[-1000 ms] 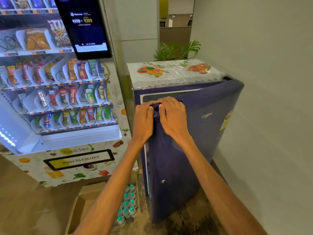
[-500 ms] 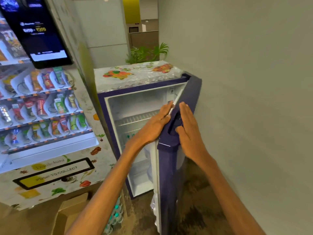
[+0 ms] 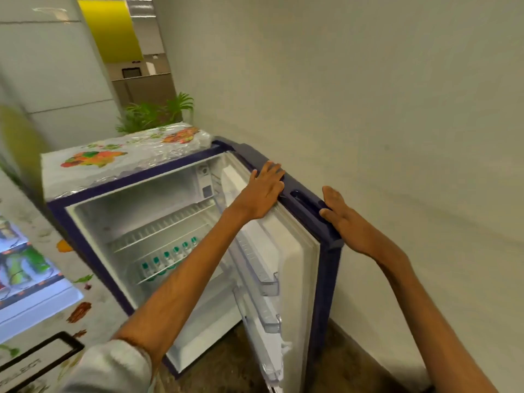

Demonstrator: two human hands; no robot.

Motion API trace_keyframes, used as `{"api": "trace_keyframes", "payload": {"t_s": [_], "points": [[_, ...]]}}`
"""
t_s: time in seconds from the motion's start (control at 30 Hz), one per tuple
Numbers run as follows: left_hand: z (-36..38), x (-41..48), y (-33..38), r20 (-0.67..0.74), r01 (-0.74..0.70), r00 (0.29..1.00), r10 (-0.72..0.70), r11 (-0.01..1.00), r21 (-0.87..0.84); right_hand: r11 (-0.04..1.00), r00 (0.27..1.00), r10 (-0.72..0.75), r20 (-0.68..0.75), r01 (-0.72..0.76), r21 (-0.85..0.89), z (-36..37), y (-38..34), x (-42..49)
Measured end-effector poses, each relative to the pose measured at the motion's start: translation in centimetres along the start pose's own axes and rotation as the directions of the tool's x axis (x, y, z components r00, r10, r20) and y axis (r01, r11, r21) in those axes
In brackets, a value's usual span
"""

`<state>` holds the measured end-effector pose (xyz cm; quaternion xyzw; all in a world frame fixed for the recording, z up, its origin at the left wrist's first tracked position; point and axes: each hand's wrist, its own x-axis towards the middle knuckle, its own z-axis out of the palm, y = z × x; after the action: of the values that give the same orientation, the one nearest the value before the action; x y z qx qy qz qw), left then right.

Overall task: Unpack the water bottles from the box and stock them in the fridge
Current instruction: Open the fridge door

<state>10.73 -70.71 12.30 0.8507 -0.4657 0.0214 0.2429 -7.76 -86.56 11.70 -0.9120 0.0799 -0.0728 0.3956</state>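
- Door-opening step finishing: left grip (image 3: 265,191) and right grip (image 3: 343,219) both released, resting flat on the top edge of the fridge door (image 3: 296,251)
- Water bottles (image 3: 170,256) standing in a row on the fridge (image 3: 127,184) middle shelf; box not showing
- Next probably calling for letting go and reaching down for boxed bottles

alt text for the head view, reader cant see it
A person's left hand and right hand lie flat against the top of the wide-open door of a small dark blue fridge. A row of green-capped clear water bottles stands inside its white interior.
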Motion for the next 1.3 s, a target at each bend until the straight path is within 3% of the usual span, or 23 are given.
{"api": "trace_keyframes", "payload": {"t_s": [0.13, 0.23, 0.43, 0.6, 0.8, 1.0, 1.3], "points": [[1.1, 3.6, 0.4, 0.023, -0.051, 0.999, 0.049, 0.996, 0.075, 0.974, 0.990, 0.138, -0.031, -0.142, -0.178, -3.3, 1.9, 0.7], [1.9, 6.5, -0.3, 0.052, -0.112, 0.993, 0.105, 0.981, 0.155, 0.895, 0.956, 0.275, -0.106, -0.295, -0.335, -5.1, 2.3, 2.0], [3.0, 11.4, -1.6, 0.073, -0.207, 0.978, 0.197, 0.961, 0.184, 0.735, 0.805, 0.444, -0.393, -0.579, -0.354, -6.1, 3.7, 5.4], [3.9, 14.5, -2.5, 0.030, -0.238, 0.971, 0.237, 0.947, 0.214, 0.672, 0.776, 0.337, -0.533, -0.594, -0.441, -7.7, 6.3, 9.4], [5.5, 17.2, -2.2, -0.018, -0.189, 0.980, 0.198, 0.957, 0.220, 0.704, 0.734, 0.111, -0.670, -0.533, -0.468, -9.3, 8.2, 11.7], [6.9, 19.9, -1.9, -0.032, -0.131, 0.989, 0.146, 0.950, 0.285, 0.742, 0.655, 0.176, -0.735, -0.579, -0.339, -9.7, 9.0, 15.1], [7.9, 22.5, -2.2, -0.066, -0.098, 0.990, 0.126, 0.938, 0.332, 0.750, 0.619, 0.172, -0.766, -0.587, -0.306, -11.0, 12.5, 19.2]]}}
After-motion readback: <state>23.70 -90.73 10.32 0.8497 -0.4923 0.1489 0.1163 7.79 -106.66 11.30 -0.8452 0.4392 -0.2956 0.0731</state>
